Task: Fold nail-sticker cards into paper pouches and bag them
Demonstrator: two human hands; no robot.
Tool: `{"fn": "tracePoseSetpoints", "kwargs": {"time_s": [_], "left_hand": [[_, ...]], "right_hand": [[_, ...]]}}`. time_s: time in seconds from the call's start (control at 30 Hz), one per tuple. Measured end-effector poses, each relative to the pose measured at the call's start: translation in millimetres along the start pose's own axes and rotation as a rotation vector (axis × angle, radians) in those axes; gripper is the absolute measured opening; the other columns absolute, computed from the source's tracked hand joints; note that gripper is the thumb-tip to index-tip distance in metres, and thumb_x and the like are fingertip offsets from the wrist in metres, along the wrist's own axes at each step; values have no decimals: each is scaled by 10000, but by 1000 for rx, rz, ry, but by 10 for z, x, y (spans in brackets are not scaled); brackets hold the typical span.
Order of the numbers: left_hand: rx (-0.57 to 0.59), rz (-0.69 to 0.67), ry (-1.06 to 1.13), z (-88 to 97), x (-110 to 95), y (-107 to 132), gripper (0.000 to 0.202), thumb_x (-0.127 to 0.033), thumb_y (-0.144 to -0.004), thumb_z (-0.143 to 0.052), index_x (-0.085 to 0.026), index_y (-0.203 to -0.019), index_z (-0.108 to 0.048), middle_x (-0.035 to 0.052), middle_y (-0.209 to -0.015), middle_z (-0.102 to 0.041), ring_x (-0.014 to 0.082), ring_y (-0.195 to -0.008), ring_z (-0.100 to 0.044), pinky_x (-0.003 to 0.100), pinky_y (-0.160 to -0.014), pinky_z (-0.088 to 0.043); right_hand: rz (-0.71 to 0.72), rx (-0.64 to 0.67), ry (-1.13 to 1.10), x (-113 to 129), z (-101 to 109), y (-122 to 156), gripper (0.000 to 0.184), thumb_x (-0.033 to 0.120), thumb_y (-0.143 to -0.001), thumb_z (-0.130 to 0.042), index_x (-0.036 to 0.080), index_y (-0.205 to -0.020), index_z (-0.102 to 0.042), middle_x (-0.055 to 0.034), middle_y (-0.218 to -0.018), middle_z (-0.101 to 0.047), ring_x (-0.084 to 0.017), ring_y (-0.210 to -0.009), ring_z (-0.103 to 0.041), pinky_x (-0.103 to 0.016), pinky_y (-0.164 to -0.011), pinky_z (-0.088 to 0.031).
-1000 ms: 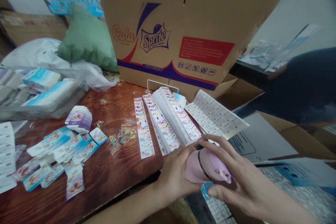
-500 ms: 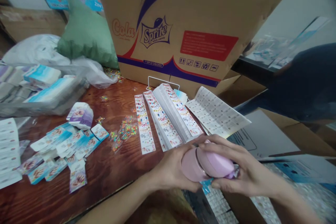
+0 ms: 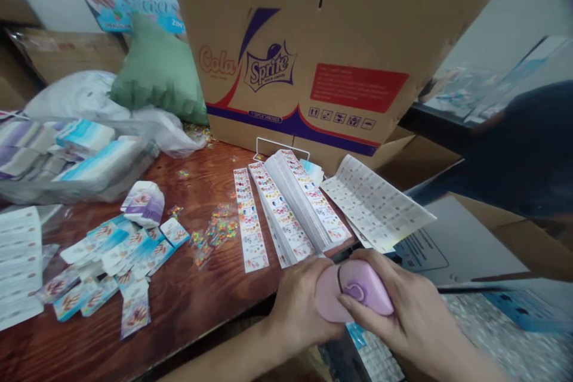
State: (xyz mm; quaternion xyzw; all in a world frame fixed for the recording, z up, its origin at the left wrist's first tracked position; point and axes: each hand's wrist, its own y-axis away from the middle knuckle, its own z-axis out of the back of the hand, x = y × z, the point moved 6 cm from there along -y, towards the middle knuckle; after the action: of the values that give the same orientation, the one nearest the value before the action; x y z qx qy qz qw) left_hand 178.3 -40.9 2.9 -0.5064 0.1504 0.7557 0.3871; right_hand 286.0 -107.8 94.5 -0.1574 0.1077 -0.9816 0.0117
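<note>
Both my hands grip a small pink and lilac plastic device at the near edge of the wooden table. My left hand wraps its left end. My right hand closes over its right side, with fingers on its top near a round lilac button. A bit of blue card shows under the device. Just beyond my hands lies a stack of nail sticker strips, with one single strip to its left.
A big Cola/Sprite carton stands behind the strips. Folded sticker sheets lie to the right. Small printed packets are scattered at left, with bagged boxes, a green cushion and loose sticker bits.
My hands have turned the pink device so its round lilac button faces up. They have shifted slightly down and right; my view has tilted a little.
</note>
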Motion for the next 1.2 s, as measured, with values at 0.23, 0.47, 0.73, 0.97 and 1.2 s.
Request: {"fn": "tracePoseSetpoints", "kwargs": {"time_s": [0.23, 0.47, 0.73, 0.97, 1.2], "left_hand": [[-145, -2, -118, -37, -105, 85, 493, -317, -569, -750, -208, -1023, -594, 61, -943, -648, 259, -862, -615, 401, -781, -517], [-220, 15, -228, -65, -67, 68, 531, -340, -605, -735, -198, -1095, -589, 95, -1018, -666, 300, -921, -628, 462, -832, -513], [351, -68, 224, -239, -184, 47, 710, -408, -510, -784, -215, -1159, -572, 8, -1012, -676, 210, -880, -642, 305, -805, -531], [18, 105, 7, -381, -14, 45, 518, -318, -475, -753, -192, -959, -615, 51, -923, -666, 260, -841, -625, 405, -805, -528], [225, -19, 304, -341, -176, 35, 654, -362, -512, -766, -231, -1124, -579, -1, -1037, -668, 202, -862, -640, 285, -753, -529]], "right_hand": [[53, -148, 78, 124, 29, 15, 406, 559, -825, -536, 200, -1012, -546, -40, -755, -692, -180, -571, -673, -251, -461, -497], [-35, -192, 28, 28, -17, 67, 404, 528, -876, -492, 182, -1080, -529, -62, -775, -697, -202, -630, -694, -265, -483, -532], [292, -77, -218, 194, 68, 221, 303, 279, -762, -682, 240, -1041, -571, -74, -1077, -630, -204, -926, -657, -252, -728, -564], [-15, -307, -258, -4, -109, 310, 149, 223, -829, -592, 211, -974, -557, -92, -1002, -611, -213, -931, -641, -283, -732, -562], [119, -321, -322, 18, 29, 349, 287, 189, -749, -669, 228, -1016, -571, -98, -1089, -612, -244, -959, -648, -308, -739, -571]]}}
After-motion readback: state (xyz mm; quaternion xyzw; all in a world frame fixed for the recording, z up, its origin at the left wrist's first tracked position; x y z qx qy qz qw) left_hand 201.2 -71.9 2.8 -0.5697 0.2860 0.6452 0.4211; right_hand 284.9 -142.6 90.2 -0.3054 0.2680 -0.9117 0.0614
